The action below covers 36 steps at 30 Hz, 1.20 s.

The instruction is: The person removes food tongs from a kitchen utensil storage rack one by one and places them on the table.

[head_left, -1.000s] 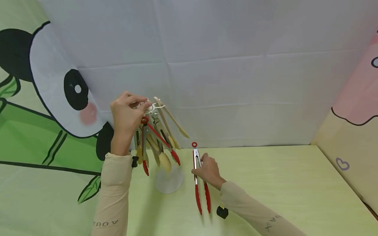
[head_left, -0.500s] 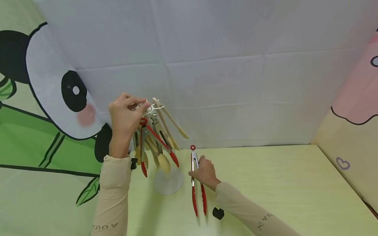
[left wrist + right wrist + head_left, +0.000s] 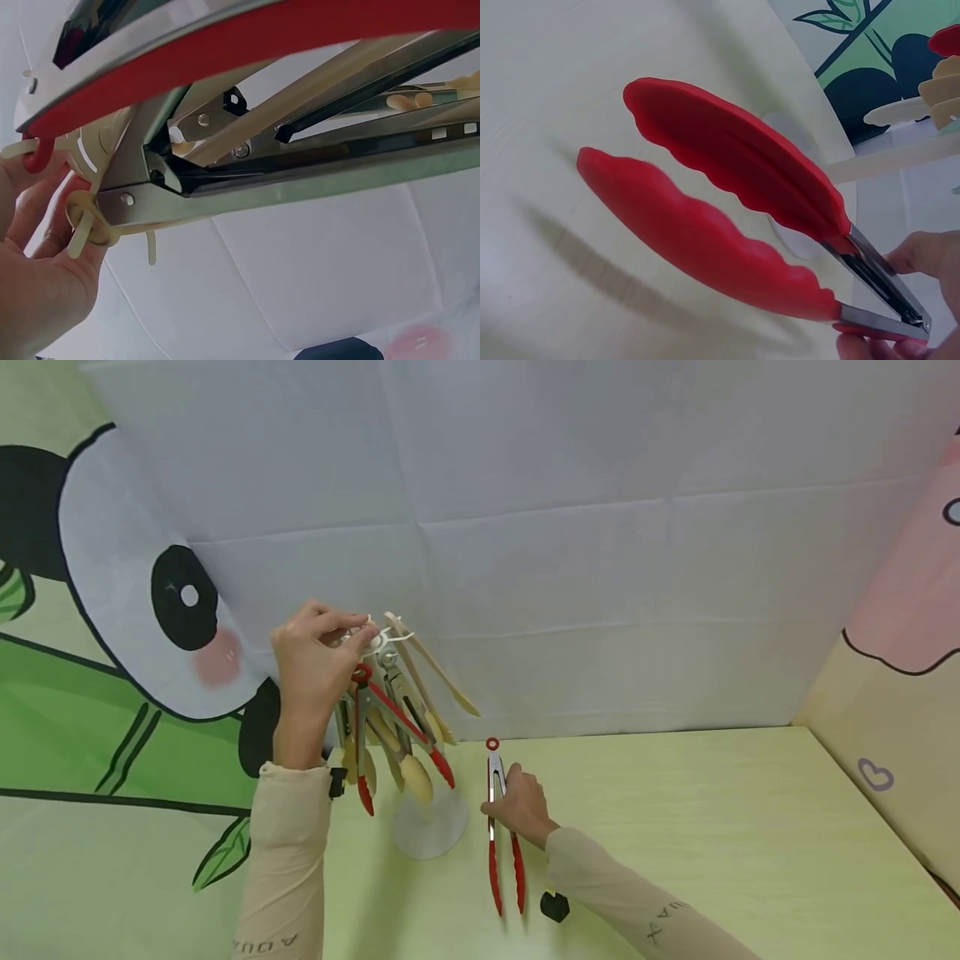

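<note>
My left hand (image 3: 311, 668) is raised and pinches the pale hooked top (image 3: 378, 642) of a utensil stand between thumb and fingers. From its hooks hang red-tipped tongs (image 3: 365, 793), beige-tipped tongs (image 3: 416, 778) and several other utensils; many overlap one another. Right of the stand, my right hand (image 3: 522, 806) grips another pair of metal tongs with red scalloped tips (image 3: 727, 255). These tongs point down over the table, slightly spread, with a red ring (image 3: 492, 744) at the upper end. In the right wrist view, thumb and fingers lie on either side of their metal arms.
The stand's round white base (image 3: 429, 831) rests on the pale yellow table (image 3: 712, 827). A grey-white cloth (image 3: 562, 568) rises behind it. A panda print (image 3: 135, 593) covers the left side, and a pink print (image 3: 907, 577) the right. Each wrist carries a black camera.
My right hand and its tongs have shifted slightly left and down, a little closer to the stand. My left hand keeps its hold on the stand's top, and the view has moved a bit.
</note>
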Each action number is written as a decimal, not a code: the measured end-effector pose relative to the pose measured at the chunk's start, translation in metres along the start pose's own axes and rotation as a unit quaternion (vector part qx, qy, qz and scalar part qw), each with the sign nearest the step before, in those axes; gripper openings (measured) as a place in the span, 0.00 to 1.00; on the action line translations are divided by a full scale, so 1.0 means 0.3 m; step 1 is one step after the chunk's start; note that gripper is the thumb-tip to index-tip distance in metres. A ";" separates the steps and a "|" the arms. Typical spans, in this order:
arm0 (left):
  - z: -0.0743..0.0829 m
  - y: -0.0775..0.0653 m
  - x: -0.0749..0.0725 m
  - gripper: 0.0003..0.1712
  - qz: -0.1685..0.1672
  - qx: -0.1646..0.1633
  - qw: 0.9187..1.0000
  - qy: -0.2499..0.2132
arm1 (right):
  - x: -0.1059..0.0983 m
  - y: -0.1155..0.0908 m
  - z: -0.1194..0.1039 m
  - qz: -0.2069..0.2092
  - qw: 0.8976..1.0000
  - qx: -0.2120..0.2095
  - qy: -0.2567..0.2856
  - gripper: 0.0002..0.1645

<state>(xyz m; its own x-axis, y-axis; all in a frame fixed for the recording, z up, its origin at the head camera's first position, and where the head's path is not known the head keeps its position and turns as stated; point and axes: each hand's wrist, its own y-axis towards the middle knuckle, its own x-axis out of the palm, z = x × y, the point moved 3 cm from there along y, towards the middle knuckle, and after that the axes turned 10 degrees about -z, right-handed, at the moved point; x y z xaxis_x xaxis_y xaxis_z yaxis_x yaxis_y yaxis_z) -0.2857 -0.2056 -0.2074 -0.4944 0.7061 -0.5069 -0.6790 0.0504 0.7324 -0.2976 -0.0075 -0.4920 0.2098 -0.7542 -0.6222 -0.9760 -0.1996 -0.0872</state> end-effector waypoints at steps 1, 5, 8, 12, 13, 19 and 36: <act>0.000 -0.001 -0.002 0.08 0.001 0.002 1.000 -0.002 | 0.006 0.001 0.000 -0.001 1.000 -0.003 0.001 0.26; 0.000 -0.003 -0.006 0.08 0.001 0.009 1.000 -0.007 | 0.020 0.005 -0.003 -0.002 1.000 -0.006 -0.004 0.25; -0.001 -0.003 -0.006 0.08 -0.001 0.007 1.000 -0.009 | 0.028 0.008 0.000 -0.003 1.000 -0.002 -0.010 0.25; 0.001 -0.003 -0.007 0.08 0.000 0.003 1.000 -0.005 | 0.041 0.014 0.009 -0.008 1.000 0.006 -0.011 0.26; 0.003 -0.003 -0.008 0.09 0.000 0.002 1.000 -0.005 | 0.045 0.016 0.012 -0.011 1.000 0.009 -0.012 0.27; 0.009 0.000 -0.009 0.08 0.003 0.006 1.000 -0.002 | 0.058 0.020 0.034 -0.020 1.000 0.017 -0.012 0.26; 0.004 0.002 -0.005 0.08 0.001 0.020 1.000 -0.021 | 0.101 0.020 0.056 -0.038 0.998 0.029 -0.027 0.25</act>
<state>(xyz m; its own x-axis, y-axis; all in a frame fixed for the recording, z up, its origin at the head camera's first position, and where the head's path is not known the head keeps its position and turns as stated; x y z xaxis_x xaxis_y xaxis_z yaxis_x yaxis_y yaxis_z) -0.2848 -0.2058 -0.2055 -0.4713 0.7353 -0.4870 -0.6557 0.0772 0.7511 -0.2980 -0.0211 -0.5245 0.2812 -0.7031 -0.6532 -0.9595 -0.2168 -0.1797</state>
